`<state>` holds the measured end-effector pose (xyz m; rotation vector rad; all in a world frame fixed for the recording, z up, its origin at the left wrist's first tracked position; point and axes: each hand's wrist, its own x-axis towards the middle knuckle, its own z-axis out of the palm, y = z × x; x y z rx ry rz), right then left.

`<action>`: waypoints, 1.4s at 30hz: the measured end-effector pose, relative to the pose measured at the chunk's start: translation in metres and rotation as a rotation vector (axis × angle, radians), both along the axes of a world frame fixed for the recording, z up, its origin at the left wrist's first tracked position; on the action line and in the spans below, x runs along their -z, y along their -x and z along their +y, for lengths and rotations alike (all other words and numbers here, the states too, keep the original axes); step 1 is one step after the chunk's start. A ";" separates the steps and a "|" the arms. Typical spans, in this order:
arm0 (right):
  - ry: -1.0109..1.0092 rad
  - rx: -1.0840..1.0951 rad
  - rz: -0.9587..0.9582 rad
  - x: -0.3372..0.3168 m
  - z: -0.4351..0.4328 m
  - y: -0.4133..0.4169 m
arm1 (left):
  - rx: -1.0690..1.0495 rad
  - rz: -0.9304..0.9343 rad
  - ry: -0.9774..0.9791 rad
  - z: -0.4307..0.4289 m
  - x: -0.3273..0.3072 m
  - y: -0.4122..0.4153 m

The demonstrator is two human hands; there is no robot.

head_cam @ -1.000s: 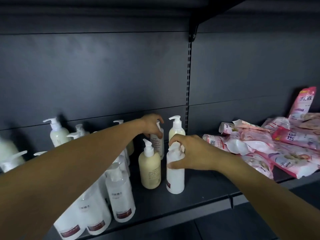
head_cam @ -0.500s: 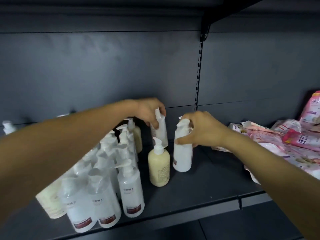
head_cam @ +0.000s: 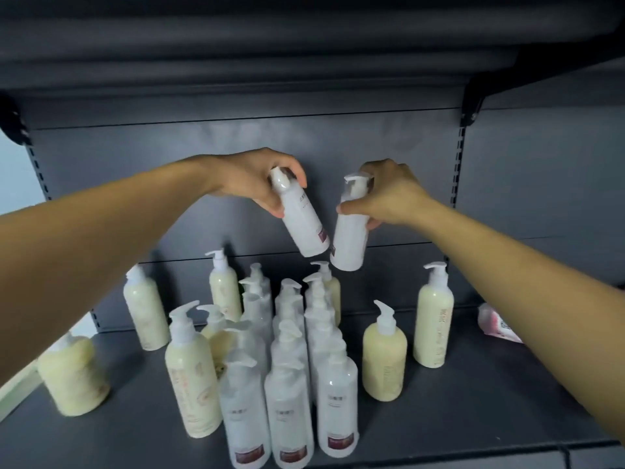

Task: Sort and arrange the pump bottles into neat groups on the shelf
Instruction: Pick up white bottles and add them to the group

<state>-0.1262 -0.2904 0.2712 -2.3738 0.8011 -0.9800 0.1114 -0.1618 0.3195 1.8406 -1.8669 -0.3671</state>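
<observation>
Figure: Two white pump bottles held in the air above the shelf, one in each hand.
The left hand [head_cam: 250, 184] has its fingers [head_cam: 297, 171] clamped round the neck of a white bottle [head_cam: 306, 225], long axis tilted, base down and to the right. The right hand [head_cam: 392, 198] grips a second white bottle [head_cam: 350, 242] below its pump, nearly upright. The bases nearly meet, possibly touching, directly over the rear of the white group [head_cam: 297, 360] on the shelf [head_cam: 473, 421].

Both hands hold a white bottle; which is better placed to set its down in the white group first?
Right, probably. The right hand holds its white bottle lower and nearer upright, above the white group; the left hand holds its tilted bottle higher.
</observation>
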 end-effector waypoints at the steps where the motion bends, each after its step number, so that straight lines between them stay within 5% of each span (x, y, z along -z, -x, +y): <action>1: -0.002 0.002 -0.014 -0.001 0.001 -0.013 | -0.032 0.047 0.020 0.003 0.001 -0.007; 8: -0.132 -0.104 -0.026 0.003 -0.005 -0.071 | -0.186 0.023 0.191 0.006 0.022 -0.040; 26: -0.258 -0.346 0.281 0.046 -0.055 -0.124 | -0.017 -0.121 0.013 -0.028 0.059 -0.084; 32: -0.122 -0.420 0.388 0.040 -0.054 -0.123 | 0.045 -0.205 -0.087 -0.048 0.085 -0.071; 38: -0.109 -0.434 0.385 0.039 -0.062 -0.117 | 0.023 -0.161 -0.066 -0.053 0.106 -0.064; 42: -0.193 -0.458 0.287 0.049 -0.060 -0.117 | -0.061 -0.299 -0.085 -0.053 0.120 -0.069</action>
